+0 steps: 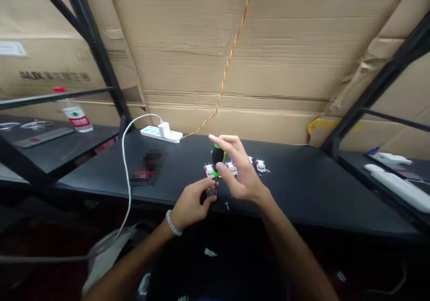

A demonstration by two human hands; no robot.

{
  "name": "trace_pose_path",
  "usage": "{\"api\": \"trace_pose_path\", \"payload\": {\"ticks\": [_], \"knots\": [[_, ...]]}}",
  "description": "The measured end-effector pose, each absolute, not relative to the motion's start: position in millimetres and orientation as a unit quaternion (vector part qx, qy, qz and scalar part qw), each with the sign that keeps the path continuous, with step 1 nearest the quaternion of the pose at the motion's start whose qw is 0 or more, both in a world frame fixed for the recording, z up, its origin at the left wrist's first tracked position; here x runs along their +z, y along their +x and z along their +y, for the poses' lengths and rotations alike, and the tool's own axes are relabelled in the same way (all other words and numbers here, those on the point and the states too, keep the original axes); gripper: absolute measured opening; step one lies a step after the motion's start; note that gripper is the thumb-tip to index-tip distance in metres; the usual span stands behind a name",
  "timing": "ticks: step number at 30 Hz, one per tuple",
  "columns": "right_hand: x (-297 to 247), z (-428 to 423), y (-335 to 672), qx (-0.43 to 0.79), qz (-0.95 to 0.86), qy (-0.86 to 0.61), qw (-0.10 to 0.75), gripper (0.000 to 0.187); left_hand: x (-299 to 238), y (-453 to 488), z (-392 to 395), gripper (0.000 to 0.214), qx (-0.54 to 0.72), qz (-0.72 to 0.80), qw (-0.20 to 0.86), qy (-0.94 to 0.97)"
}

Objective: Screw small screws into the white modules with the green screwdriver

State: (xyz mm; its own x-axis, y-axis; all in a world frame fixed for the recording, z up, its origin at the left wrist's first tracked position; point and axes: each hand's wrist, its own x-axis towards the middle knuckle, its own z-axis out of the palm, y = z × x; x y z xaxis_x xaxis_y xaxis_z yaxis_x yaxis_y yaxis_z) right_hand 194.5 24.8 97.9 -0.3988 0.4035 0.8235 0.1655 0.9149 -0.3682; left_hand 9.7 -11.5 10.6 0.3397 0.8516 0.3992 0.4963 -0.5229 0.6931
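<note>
My right hand (240, 171) grips a screwdriver with a black handle and green bands (217, 155), its shaft pointing down. My left hand (190, 202), with a beaded bracelet (174, 222) on the wrist, pinches a small dark part (210, 193) under the screwdriver's tip. The part's exact shape is hidden by my fingers. Several small white modules with pink parts (260, 165) lie on the black table (302, 189) just beyond my hands. A tiny metal piece (227, 206) lies near the table's front edge.
A white power strip (161, 133) with a plugged-in charger stands at the back, its white cable (126, 166) hanging over the front edge. A twisted red-yellow wire (228, 68) runs up the cardboard wall (215, 36). A water bottle (75, 115) stands on a left shelf.
</note>
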Motion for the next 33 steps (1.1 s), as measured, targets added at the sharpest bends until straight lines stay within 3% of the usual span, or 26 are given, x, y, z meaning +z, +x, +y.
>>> {"api": "trace_pose_path", "payload": {"ticks": [3, 9, 15, 20, 27, 33], "knots": [[98.2, 26.9, 195.1, 0.16, -0.818, -0.148, 0.532, 0.045, 12.1, 9.6, -11.9, 0.01, 0.378, 0.428, 0.239, 0.785], [98.5, 27.8, 194.7, 0.059, -0.788, -0.183, 0.585, 0.038, 12.6, 8.2, -11.3, 0.01, 0.371, 0.432, 0.232, 0.789], [93.2, 27.9, 194.4, 0.186, -0.795, -0.174, 0.551, 0.038, 12.7, 2.8, -10.4, 0.026, 0.364, 0.404, 0.252, 0.8], [95.4, 29.7, 193.0, 0.048, -0.777, -0.226, 0.585, 0.039, 16.5, 3.8, -10.9, 0.02, 0.363, 0.407, 0.252, 0.799], [98.7, 25.3, 199.2, 0.163, -0.805, -0.176, 0.542, 0.035, 12.7, 2.9, -10.1, 0.023, 0.365, 0.41, 0.256, 0.796], [98.6, 26.3, 200.4, 0.078, -0.79, -0.207, 0.571, 0.033, 11.1, 3.0, -9.5, 0.021, 0.367, 0.411, 0.247, 0.797]]}}
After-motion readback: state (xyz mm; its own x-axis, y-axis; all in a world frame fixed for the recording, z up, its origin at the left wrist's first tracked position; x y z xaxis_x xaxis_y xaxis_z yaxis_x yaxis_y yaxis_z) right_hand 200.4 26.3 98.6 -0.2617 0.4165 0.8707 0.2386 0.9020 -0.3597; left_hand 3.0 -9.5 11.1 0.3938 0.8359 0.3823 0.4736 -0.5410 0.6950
